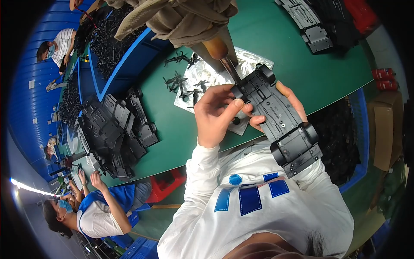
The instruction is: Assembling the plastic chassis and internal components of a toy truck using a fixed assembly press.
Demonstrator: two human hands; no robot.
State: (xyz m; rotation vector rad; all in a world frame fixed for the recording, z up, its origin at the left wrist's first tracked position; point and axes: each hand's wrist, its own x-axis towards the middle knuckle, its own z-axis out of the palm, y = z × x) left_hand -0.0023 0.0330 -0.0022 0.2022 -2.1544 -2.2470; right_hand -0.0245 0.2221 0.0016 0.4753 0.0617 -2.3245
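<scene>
My right hand holds a black plastic toy-car chassis tilted in front of my chest, with its thumb and fingers round both long edges. My left hand pinches at the chassis's upper left corner; whether a small part is between those fingertips I cannot make out. Just above that corner ends the metal shaft of a hanging tool, with an amber collar and beige cloth wrapped about its body. Beneath, a silvery foil-like sheet lies on the green table, bearing several small black plastic parts.
Left on the table is a heap of black chassis, beside a blue bin of small black parts. More chassis lie at the far right. A blue crate of black pieces stands at my right. Co-workers sit on the left.
</scene>
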